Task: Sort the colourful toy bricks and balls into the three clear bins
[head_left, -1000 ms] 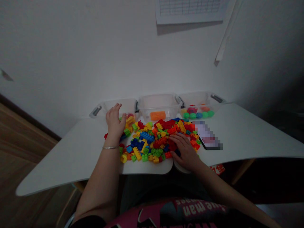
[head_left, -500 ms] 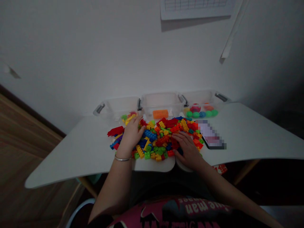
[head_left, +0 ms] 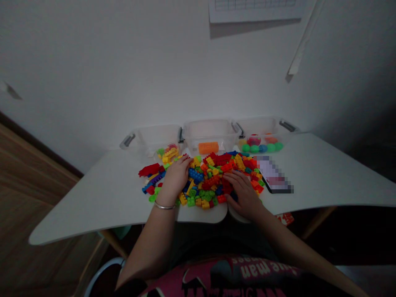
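Observation:
A heap of toy building bricks (head_left: 210, 181) in red, yellow, blue, green and orange covers the middle of the white table (head_left: 102, 198). My left hand (head_left: 177, 176), with a silver bangle at its wrist, is over the heap's left part. Its fingers reach down among the bricks near a blue brick (head_left: 196, 175), and no held brick shows. At the right of the heap lies my right hand (head_left: 244, 194), palm down, fingers stretched over red bricks and thumb apart. Behind my left hand, yellow bricks (head_left: 170, 155) show with other colours at the left clear box.
Three clear plastic boxes line the wall: a left box (head_left: 157, 133), a middle box (head_left: 210, 128) holding an orange block (head_left: 208, 148), and a right box (head_left: 260, 123) with several coloured round pieces (head_left: 262, 148). A phone (head_left: 274, 177), partly pixelated, lies right of the heap.
My left hand has moved right and slightly nearer, from beside the left box onto the heap, uncovering the yellow bricks behind it. My right hand has stayed in place.

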Demonstrator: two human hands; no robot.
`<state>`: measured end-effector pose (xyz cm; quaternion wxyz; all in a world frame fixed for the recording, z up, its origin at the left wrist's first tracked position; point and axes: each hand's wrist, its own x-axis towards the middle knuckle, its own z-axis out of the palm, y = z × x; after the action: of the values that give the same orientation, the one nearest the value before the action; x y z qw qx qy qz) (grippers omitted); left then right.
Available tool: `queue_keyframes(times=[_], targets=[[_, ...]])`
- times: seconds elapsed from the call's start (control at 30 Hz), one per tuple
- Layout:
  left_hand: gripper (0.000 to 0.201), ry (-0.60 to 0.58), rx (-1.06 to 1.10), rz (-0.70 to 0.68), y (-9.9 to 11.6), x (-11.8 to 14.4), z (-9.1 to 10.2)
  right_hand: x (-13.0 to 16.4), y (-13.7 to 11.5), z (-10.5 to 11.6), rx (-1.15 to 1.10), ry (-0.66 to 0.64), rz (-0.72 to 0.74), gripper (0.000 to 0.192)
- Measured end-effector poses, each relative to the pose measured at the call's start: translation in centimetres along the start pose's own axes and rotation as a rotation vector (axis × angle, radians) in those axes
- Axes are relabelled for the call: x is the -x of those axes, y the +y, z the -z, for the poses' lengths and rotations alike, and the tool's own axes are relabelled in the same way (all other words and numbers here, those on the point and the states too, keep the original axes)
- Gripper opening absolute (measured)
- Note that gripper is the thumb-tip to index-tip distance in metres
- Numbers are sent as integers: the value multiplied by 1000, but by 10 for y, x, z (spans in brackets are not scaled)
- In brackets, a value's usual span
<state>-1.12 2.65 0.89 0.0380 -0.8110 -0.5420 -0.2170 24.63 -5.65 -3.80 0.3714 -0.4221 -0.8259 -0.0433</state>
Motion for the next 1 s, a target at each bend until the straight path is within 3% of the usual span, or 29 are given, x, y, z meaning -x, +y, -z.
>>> queue_keyframes(times=[0.3, 0.47, 1.0], targets=[[40, 5, 58, 44, -5, -3, -14, 0, 1, -1, -5, -10, 0, 51], [39, 72, 140, 69, -11, -4, -20, 0, 1, -1, -2, -3, -1, 49], [44, 239, 256, 153, -9, -7, -9, 1, 3, -1, -6, -22, -8, 50]])
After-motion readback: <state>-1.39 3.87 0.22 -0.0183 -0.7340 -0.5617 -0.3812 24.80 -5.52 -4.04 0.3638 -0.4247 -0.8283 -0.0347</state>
